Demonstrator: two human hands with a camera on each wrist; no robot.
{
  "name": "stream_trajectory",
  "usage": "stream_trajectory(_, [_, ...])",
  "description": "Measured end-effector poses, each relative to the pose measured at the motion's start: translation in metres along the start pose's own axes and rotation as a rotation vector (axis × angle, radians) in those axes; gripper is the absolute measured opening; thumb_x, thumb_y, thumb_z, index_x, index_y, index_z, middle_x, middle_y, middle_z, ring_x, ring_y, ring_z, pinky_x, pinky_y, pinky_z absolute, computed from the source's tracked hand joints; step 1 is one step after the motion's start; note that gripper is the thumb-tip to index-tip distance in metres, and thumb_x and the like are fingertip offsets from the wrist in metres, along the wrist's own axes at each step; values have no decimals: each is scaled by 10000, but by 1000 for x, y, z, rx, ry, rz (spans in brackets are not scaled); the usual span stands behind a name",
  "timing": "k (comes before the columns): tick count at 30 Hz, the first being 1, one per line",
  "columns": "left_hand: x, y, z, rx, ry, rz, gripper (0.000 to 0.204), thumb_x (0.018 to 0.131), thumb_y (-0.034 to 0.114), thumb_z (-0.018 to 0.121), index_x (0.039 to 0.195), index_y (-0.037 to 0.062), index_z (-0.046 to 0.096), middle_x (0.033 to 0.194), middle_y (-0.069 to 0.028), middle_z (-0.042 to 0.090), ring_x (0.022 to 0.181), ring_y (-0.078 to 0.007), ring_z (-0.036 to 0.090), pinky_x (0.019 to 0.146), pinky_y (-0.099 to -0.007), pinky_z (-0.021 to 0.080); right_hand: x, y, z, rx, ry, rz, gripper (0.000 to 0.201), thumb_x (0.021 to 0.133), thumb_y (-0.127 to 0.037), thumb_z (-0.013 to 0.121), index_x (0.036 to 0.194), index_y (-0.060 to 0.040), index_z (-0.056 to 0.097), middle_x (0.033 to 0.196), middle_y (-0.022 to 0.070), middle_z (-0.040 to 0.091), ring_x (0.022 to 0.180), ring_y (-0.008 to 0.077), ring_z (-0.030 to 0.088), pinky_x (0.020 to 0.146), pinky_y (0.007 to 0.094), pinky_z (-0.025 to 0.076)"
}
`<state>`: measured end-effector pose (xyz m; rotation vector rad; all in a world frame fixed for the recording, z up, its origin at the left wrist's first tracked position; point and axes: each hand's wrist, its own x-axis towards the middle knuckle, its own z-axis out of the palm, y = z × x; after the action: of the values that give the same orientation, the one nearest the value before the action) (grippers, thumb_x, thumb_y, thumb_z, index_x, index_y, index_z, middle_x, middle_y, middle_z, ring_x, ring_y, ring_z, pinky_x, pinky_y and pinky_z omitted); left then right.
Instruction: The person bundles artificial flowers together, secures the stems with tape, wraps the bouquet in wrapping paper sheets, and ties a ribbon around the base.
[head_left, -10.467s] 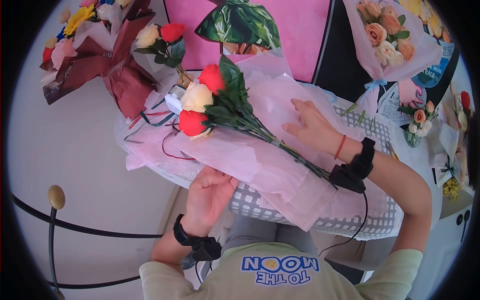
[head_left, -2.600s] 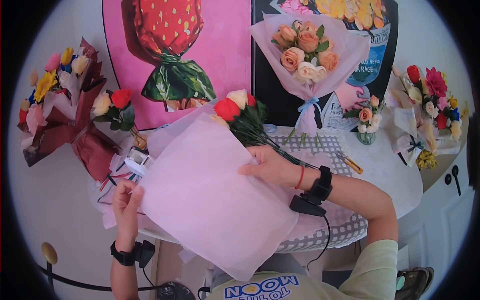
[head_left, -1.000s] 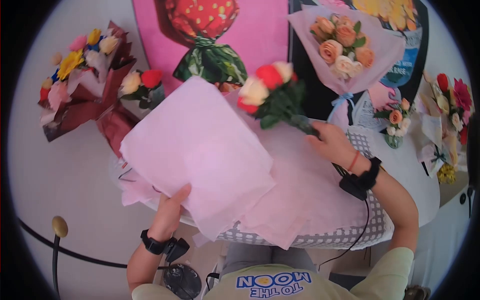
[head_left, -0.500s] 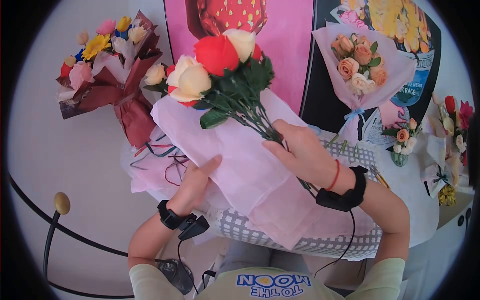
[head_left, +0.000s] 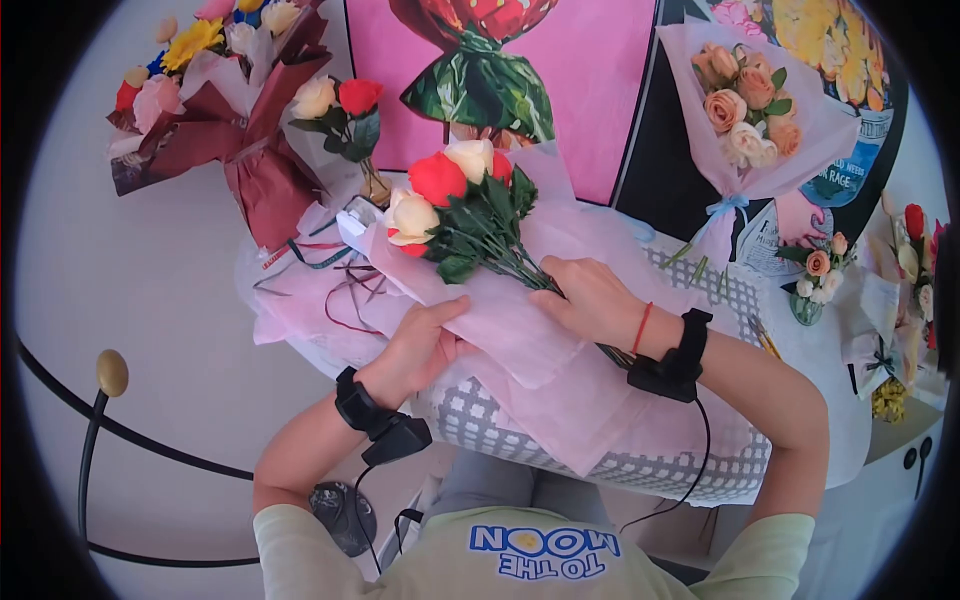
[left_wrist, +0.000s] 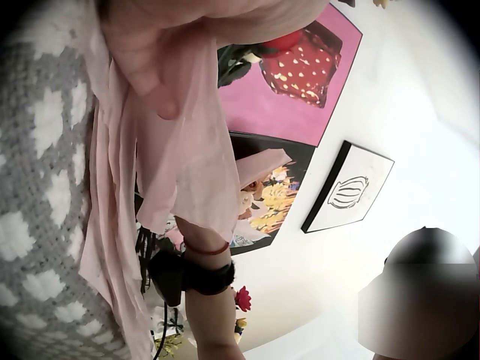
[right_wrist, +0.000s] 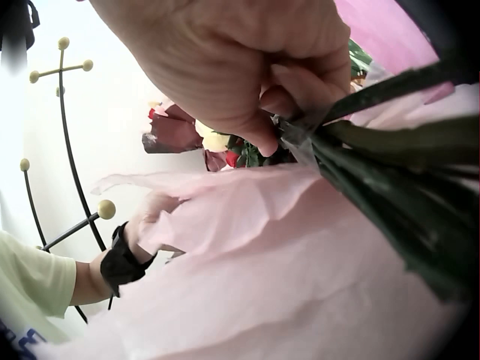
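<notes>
My right hand (head_left: pixel 590 300) grips the stems of a bunch of red and cream roses (head_left: pixel 440 185). The bunch lies slantwise over the pink wrapping paper (head_left: pixel 515 350), blooms toward the back left. In the right wrist view, clear tape circles the green stems (right_wrist: pixel 375 180) right at the fingers of that hand (right_wrist: pixel 247 67). My left hand (head_left: pixel 425 345) pinches the near left edge of the paper, thumb on top and the other fingers underneath. From the left wrist, the thumb (left_wrist: pixel 161 101) shows against the folded-up sheet (left_wrist: pixel 195 142).
At the back left stands a dark red wrapped bouquet (head_left: pixel 250 150), beside a small vase of roses (head_left: pixel 375 185). Ribbons (head_left: pixel 345 300) lie at the left. A peach rose bouquet (head_left: pixel 740 130) leans at the back right. A cutter (head_left: pixel 765 340) lies right, near a small glass vase (head_left: pixel 807 305).
The top paper sheet was lifted and shifted, with the roses first beside it. The right hand then picked up the bunch, carried it left and lowered it onto the sheet; the left hand kept the edge.
</notes>
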<state>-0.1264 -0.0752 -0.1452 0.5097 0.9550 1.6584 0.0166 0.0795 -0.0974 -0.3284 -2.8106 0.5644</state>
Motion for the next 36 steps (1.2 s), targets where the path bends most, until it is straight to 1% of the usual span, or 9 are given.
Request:
stream_trajectory(8, [6,2,-7,-60,-58,-120,329,868,135,433,1123,-71,420,1102,-161,528,1005,-228,538,886,-346,432,12,7,7,-36,23,-38,264,762,-195,562,800,60,505,698,239,557,708,395,552,638,446,430])
stream_trajectory(15, [-1,3,-6,-116,-92,-104,344,867,159,424,1130,-62,414,1113,-156,523,1030,-233,521,914,-349,406,6,3,-10,-88,-135,-35,279,752,-249,571,835,16,541,716,193,573,723,361,558,651,428,422])
stream_trajectory(18, [-5,5,-2,-155,-60,-106,337,841,114,417,1128,-61,411,1113,-155,523,1044,-242,510,930,-352,388,-4,8,-13,-126,-231,16,285,746,-269,570,850,-5,549,723,187,577,722,350,561,643,420,421])
stream_trajectory(23, [-17,-5,6,-313,-170,-87,441,748,5,373,1181,-76,358,1193,-170,459,1120,-251,447,962,-369,348,-13,14,-11,-87,-235,51,291,753,-276,560,875,-13,545,732,183,580,726,346,565,642,415,422])
stream_trajectory(27, [-17,-12,15,-229,-257,-46,465,745,-20,371,1205,-75,331,1228,-169,420,1136,-249,432,963,-365,354,-13,12,-17,-71,-284,39,283,769,-275,547,890,-19,544,738,179,583,742,335,568,655,409,424])
stream_trajectory(29, [-21,-13,22,-202,-116,-53,436,735,-54,356,1171,-71,349,1188,-171,444,1116,-246,444,956,-359,379,-13,16,-20,-67,-312,39,285,775,-281,545,897,-23,546,743,175,585,746,330,569,661,405,425])
stream_trajectory(32, [-22,-17,22,-125,-97,-55,379,789,-29,365,1166,-64,356,1169,-165,457,1115,-236,444,945,-347,391,-7,35,-28,61,-173,62,331,783,-316,542,922,-15,555,755,177,589,744,332,568,671,397,428])
stream_trajectory(34, [-22,-21,20,-161,-83,-66,361,804,8,399,1158,-57,372,1158,-158,468,1103,-240,454,955,-363,373,3,60,-22,-102,220,23,362,783,-332,550,919,2,578,769,180,600,743,333,575,675,393,429])
stream_trajectory(36, [-21,-25,18,-192,-69,-69,347,819,44,434,1150,-50,388,1147,-152,479,1092,-244,465,965,-378,356,9,73,-11,-36,220,105,350,779,-310,558,907,15,584,749,166,600,715,302,577,657,377,431])
